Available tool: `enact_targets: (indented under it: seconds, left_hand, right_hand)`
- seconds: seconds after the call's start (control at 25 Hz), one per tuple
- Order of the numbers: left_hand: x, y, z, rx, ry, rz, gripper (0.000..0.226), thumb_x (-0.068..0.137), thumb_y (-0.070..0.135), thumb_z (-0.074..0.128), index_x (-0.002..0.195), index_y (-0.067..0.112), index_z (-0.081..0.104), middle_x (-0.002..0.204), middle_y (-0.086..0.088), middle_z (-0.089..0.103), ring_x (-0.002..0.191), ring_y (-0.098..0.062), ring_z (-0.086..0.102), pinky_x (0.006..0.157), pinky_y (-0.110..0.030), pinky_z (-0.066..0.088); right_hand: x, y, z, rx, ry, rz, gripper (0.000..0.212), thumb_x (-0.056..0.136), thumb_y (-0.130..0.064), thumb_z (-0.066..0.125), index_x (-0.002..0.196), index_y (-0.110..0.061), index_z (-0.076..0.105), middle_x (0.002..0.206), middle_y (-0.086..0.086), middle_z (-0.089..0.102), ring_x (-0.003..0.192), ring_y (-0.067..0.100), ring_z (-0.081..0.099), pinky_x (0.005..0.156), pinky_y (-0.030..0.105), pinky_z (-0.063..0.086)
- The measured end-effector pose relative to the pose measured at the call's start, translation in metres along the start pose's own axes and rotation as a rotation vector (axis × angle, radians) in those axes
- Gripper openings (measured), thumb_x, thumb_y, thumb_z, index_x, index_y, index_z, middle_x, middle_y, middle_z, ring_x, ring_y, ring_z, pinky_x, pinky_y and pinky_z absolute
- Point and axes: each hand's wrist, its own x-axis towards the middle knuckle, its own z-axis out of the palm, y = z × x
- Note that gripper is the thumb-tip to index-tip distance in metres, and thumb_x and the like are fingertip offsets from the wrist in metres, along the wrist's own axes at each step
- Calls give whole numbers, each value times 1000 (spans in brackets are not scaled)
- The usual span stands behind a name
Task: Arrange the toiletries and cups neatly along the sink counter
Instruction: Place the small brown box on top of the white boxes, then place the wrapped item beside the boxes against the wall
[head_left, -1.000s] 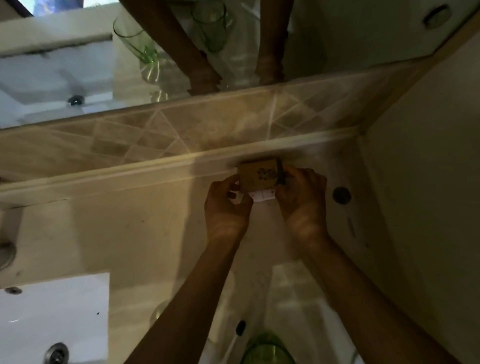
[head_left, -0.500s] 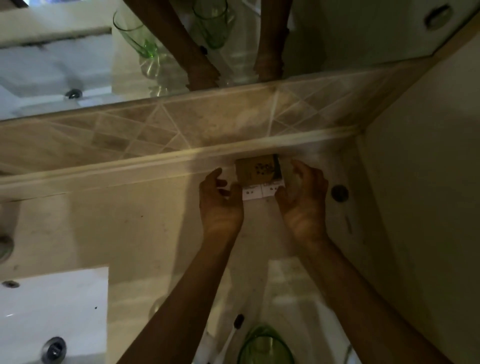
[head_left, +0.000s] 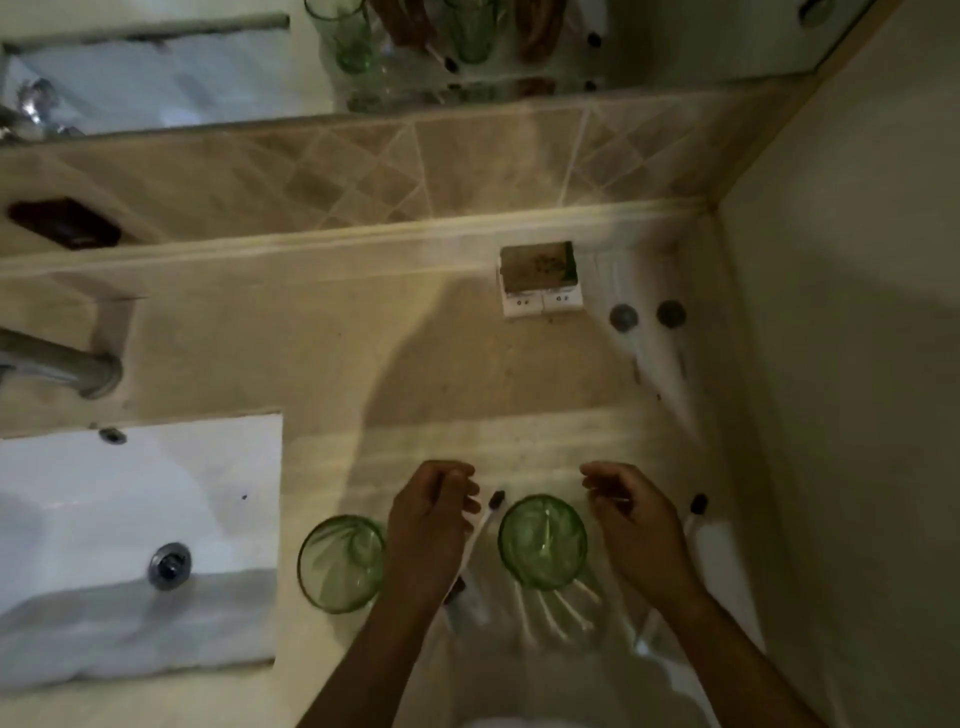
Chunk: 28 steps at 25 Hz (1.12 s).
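A brown box (head_left: 539, 266) rests on two small white boxes (head_left: 541, 302) against the backsplash, with nothing touching it. Two green glasses stand upright near the counter's front, one (head_left: 340, 564) left of my left hand and one (head_left: 543, 543) between my hands. My left hand (head_left: 431, 525) hovers with its fingers loosely curled over the handle of a white toothbrush (head_left: 491, 512) that lies on the counter. My right hand (head_left: 628, 514) is open just right of the middle glass. A second toothbrush (head_left: 696, 512) lies further right.
Two small dark-capped bottles (head_left: 623, 316) (head_left: 670, 313) stand right of the boxes, near the side wall (head_left: 841, 364). The white sink (head_left: 140, 519) and faucet (head_left: 62, 364) lie to the left. A dark soap dish (head_left: 62, 223) sits on the ledge under the mirror (head_left: 156, 78).
Both hands have let go of the brown box at the backsplash and pulled back to the counter's front, either side of a green glass. The view has tilted down.
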Motion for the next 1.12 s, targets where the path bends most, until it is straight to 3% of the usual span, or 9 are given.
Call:
enact_targets:
  seconds: [0.12,0.28,0.44,0.52,0.6,0.76,0.96,1.04,1.12]
  left_hand:
    - [-36,-28,-5,3,-61,-56,28,95,-1,55,92,23,69,90,-2,75,80,-19,73,71,-41,59]
    - [-60,-41,-4,-33,-144,-43,32,94,-4,54,95,26,66,102,-3,73,84,-12,73,70,-30,60]
    - [-72,-48,-9,21,-177,-12,29,94,0,56,91,28,66,93,-3,73,84,-20,72,75,-43,60]
    - [-78,-56,-15,21,-195,-29,26,94,3,56,91,25,67,87,-4,73,78,-21,72,73,-44,59]
    - [-84,-67,-25,4,-207,-61,21,92,4,57,90,21,69,80,-2,73,71,-20,71,68,-41,57]
    - [-93,-92,-55,73,-157,-95,20,91,7,58,88,24,69,77,-4,73,58,-15,66,58,-35,52]
    - [-96,-120,-91,228,11,-80,17,87,13,63,85,30,67,71,5,65,58,-5,59,52,-17,42]
    - [-96,-125,-98,284,30,-50,15,88,15,63,92,29,68,80,6,66,71,-7,62,61,-21,45]
    - [-94,-126,-96,295,-45,-67,23,90,14,62,112,21,68,97,0,70,88,-21,67,79,-35,53]
  right_hand:
    - [-41,17,0,-57,-114,33,59,84,12,58,117,-37,62,119,-13,66,108,-2,61,94,26,53]
    - [-64,16,6,-26,-144,26,65,81,7,66,120,-43,56,126,-14,61,110,-12,56,84,7,49]
    - [-82,16,14,-75,-41,36,56,82,2,67,127,-29,55,124,-6,60,108,2,61,81,14,49]
    - [-92,20,19,-85,-10,89,48,84,-4,69,123,-29,57,119,-6,62,104,8,62,79,19,50]
    - [-104,27,26,-126,-12,130,38,86,-10,69,116,-33,60,110,-8,65,99,8,63,74,16,48]
    - [-126,31,54,-246,-93,140,26,87,-16,69,112,-23,68,107,-4,68,96,10,63,76,15,44]
    - [-131,16,94,-477,-97,5,42,82,-23,66,124,-17,64,116,4,64,106,20,62,86,25,44]
    - [-131,11,105,-493,-26,16,49,80,-30,68,127,-14,61,118,8,64,107,24,61,91,34,50]
    - [-129,8,113,-507,19,29,52,81,-38,71,126,-12,60,117,10,65,107,27,62,90,40,52]
